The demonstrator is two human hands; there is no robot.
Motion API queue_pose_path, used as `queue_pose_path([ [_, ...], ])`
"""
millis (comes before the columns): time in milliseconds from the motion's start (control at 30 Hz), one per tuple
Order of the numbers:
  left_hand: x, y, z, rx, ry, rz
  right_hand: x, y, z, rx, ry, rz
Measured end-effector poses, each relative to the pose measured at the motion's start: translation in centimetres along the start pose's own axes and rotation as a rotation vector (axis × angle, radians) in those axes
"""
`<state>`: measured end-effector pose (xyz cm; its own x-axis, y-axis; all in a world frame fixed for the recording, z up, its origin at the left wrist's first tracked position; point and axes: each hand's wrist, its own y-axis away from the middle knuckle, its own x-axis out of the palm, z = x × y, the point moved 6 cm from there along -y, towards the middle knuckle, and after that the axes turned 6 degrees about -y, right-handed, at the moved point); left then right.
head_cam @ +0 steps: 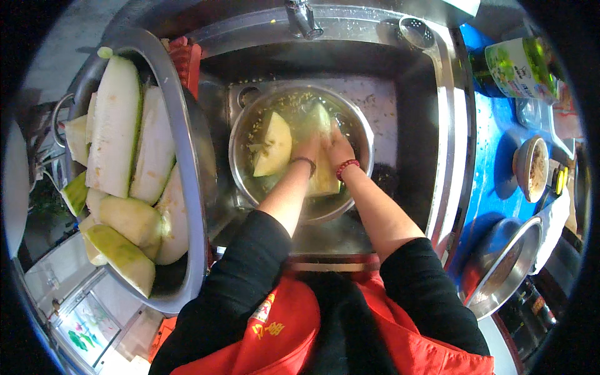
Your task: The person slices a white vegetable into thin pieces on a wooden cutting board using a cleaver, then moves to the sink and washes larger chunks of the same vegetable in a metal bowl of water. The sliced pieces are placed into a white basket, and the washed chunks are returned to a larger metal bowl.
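In the sink, a round stainless-steel basin (236, 180) holds cloudy water with many loose seeds afloat. My left hand (307, 144) and my right hand (340, 146) are both down in this water, around a long piece of pale green-skinned gourd (323, 180) that looks like winter melon. The left hand lies against its left side, the right against its right side. Murky water blurs my fingers, especially the left ones. Beside my left hand, a second yellowish gourd piece (276, 145) floats with its ragged inner flesh showing.
Left of the sink, a large grey tub (194, 234) holds several cut gourd pieces (112, 126). The faucet (304, 18) stands at the sink's back rim, a perforated strainer (416, 33) at its corner. On the blue surface (487, 183) to the right are a bowl (532, 168), a metal basin (506, 267) and a large bottle (518, 68).
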<state>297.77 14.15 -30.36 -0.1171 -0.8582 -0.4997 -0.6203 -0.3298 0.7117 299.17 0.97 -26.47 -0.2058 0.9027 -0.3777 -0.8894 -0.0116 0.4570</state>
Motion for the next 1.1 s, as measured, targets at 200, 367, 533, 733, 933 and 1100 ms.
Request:
queue_pose_path([
  [200, -1.0, 0.2, -1.8, 0.21, 0.027, 0.033, -0.6, 0.0, -3.0, 0.193, -0.294, 0.082],
  [367, -1.6, 2.0, -3.8, 0.387, 0.403, 0.392, 0.0, 2.0, -1.6, 0.244, -0.824, 0.359],
  [533, -4.3, 7.0, -6.8, 0.816, 0.033, 0.255, -3.3, 3.9, 0.3, 0.12, -0.26, 0.112],
  [733, -4.5, 8.6, -4.0, 0.539, -0.123, 0.254, -6.8, 6.3, 3.0, 0.061, -0.284, -0.049],
  [933, -5.0, 8.2, 2.1, 0.391, 0.101, 0.413, -11.4, 8.2, 4.5, -0.034, -0.687, -0.228],
  [1100, -6.4, 8.6, 4.3, 0.258, -0.016, 0.456, -14.8, 9.5, 5.6, -0.032, -0.986, -0.271],
])
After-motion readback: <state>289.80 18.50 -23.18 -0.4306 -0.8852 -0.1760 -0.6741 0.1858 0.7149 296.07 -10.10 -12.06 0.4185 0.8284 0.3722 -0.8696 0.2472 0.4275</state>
